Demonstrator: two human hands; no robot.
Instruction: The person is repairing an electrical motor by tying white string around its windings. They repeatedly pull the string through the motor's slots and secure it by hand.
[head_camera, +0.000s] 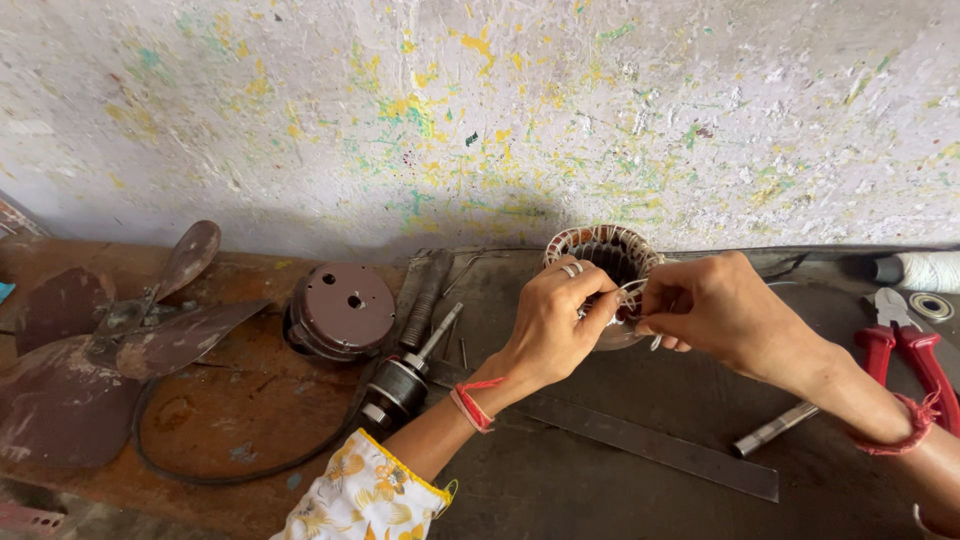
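Note:
A round motor stator with copper-coloured windings and white insulation stands on the dark mat near the wall. My left hand, with rings on two fingers and a red thread at the wrist, pinches thin wire at the stator's front rim. My right hand grips the same wire loop from the right side, fingers closed. Both hands cover the stator's front half.
A brown motor cover and a rotor with shaft lie left of the hands. Dusty fan blades sit at far left. Red-handled pliers, a metal rod, a flat steel ruler and a white thread spool lie right.

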